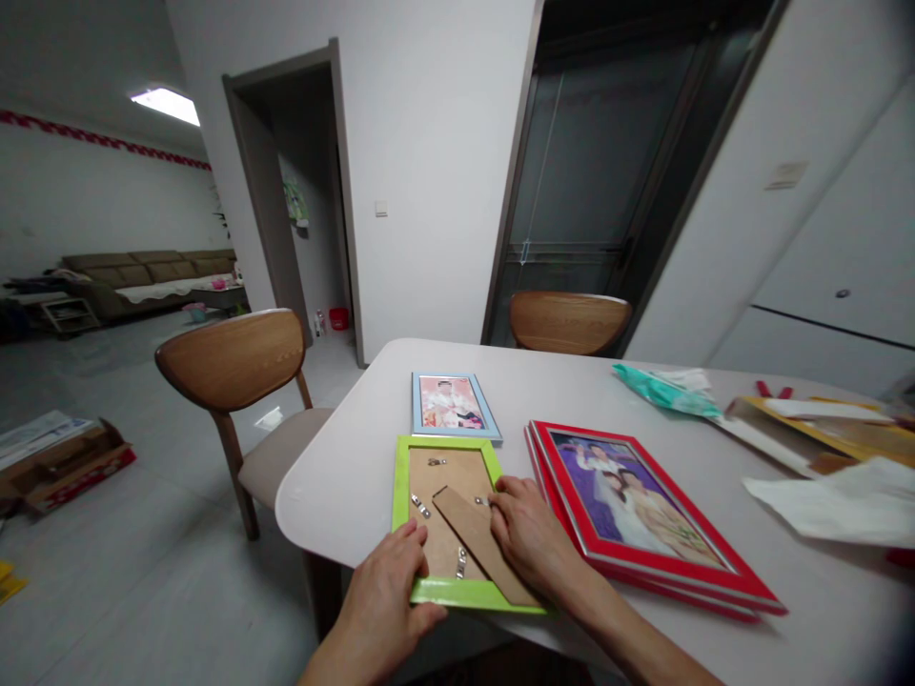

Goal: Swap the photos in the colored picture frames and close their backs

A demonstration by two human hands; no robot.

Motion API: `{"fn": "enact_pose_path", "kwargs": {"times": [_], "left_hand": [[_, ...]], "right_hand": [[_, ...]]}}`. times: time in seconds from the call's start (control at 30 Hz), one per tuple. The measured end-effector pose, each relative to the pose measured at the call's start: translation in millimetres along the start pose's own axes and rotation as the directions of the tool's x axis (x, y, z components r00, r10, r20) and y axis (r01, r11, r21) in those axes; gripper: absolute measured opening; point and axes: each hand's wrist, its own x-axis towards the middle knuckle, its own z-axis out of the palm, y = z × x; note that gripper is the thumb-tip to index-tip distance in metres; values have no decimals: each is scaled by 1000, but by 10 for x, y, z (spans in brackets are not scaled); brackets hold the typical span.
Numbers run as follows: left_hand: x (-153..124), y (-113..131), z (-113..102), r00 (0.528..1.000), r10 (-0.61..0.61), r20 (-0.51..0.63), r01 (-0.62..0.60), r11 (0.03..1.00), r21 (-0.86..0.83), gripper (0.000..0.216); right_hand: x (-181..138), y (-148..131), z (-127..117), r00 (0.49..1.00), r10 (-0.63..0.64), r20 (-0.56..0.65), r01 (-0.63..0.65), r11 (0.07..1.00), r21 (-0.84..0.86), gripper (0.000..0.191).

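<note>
A green picture frame (402,483) lies back side up at the near edge of the table. Its brown backing board (447,467) carries several small metal clips (421,506) and a slanting stand leg (476,543). My left hand (382,595) grips the frame's lower left corner, thumb at the near edge and fingers over the left side. At the right side, the bent fingers of my right hand (529,529) press on the frame beside a metal clip (481,500). Just beyond lies a blue picture frame (489,412), photo side up.
Red picture frames (593,548) are stacked to the right, the top one showing a photo of people. Farther right lie a teal wrapper (664,391), opened packaging (779,438) and white paper (829,500). Wooden chairs (235,357) stand around the pale table (329,476).
</note>
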Motion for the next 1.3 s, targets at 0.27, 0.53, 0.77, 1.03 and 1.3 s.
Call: {"fn": "enact_pose_path", "kwargs": {"times": [0.27, 0.53, 0.77, 1.03, 1.3], "left_hand": [[-20, -65, 41, 1000, 24, -4, -24, 1000, 0, 29], [-19, -71, 42, 1000, 27, 14, -28, 1000, 14, 38], [-11, -50, 30, 999, 23, 30, -23, 1000, 19, 37], [-34, -49, 37, 999, 30, 16, -30, 1000, -1, 34], [-37, -54, 49, 999, 39, 17, -39, 999, 19, 50]], "right_hand": [[53, -333, 17, 989, -151, 6, 149, 981, 121, 27], [231, -614, 159, 958, -258, 121, 259, 966, 11, 20], [179, -585, 137, 933, -330, 142, 333, 943, 1, 18], [540, -388, 218, 998, -55, 4, 54, 987, 148, 25], [912, -256, 415, 987, 158, 8, -158, 985, 73, 22]]}}
